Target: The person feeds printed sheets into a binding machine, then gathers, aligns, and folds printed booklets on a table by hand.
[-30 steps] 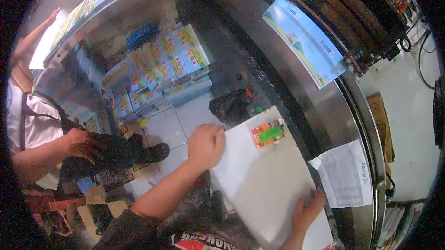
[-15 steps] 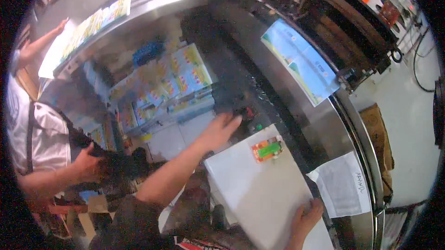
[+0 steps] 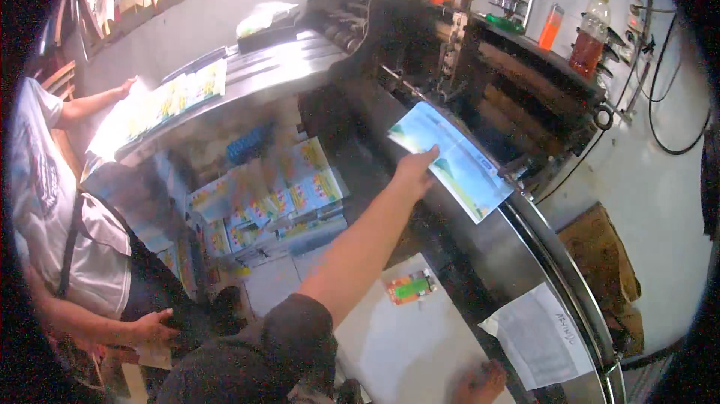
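Observation:
My left hand [image 3: 414, 173] reaches far forward, its fingers closed on the near edge of a blue and green printed sheet [image 3: 457, 160]. The sheet lies against the metal side of a large machine, and its left end looks slightly raised. My right hand [image 3: 480, 385] is low in the picture, at the right edge of a white board or stack [image 3: 397, 340]; its fingers are blurred and dark. On that white surface, between my two hands, lies a small green object on an orange card [image 3: 411, 288].
A paper with handwriting [image 3: 544, 336] hangs on the machine's metal side [image 3: 517, 261]. Stacks of printed sheets [image 3: 277, 194] stand below at left. Another person [image 3: 75, 216] stands at the far left, one hand near more sheets [image 3: 172, 104]. Bottles [image 3: 589, 37] stand at the back right.
My left hand has moved forward and right from above the white stack to the printed sheet and taken its edge. The whole view has tilted up. The other person's lower hand has dropped.

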`<state>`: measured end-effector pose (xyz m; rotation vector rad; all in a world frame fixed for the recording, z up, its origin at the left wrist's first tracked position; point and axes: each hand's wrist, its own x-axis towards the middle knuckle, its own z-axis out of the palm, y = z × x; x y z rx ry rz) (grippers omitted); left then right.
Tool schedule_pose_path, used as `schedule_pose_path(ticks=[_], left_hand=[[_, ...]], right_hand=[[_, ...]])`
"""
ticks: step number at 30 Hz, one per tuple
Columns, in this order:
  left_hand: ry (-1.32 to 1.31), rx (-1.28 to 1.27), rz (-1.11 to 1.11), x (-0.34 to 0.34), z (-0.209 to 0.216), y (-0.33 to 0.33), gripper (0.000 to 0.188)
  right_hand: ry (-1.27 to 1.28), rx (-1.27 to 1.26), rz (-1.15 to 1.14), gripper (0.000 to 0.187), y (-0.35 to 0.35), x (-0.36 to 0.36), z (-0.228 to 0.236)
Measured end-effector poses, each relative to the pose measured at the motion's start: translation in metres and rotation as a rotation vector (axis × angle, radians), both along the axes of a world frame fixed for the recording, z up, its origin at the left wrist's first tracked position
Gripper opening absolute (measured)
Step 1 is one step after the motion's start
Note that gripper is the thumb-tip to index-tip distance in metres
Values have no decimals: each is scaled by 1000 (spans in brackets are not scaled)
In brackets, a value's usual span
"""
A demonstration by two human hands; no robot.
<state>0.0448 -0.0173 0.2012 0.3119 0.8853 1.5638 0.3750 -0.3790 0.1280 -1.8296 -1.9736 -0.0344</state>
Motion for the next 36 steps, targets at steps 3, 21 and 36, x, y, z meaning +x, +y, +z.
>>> schedule_pose_path(ticks=[3, 21, 36], left_hand=[[45, 125, 25, 1, -4, -39, 45], [469, 429, -286, 16, 50, -475, 34], [708, 504, -544, 38, 52, -525, 34]], right_hand=[[15, 37, 63, 38, 3, -9, 18], [926, 210, 598, 40, -83, -82, 200], [1018, 252, 537, 21, -118, -87, 203]])
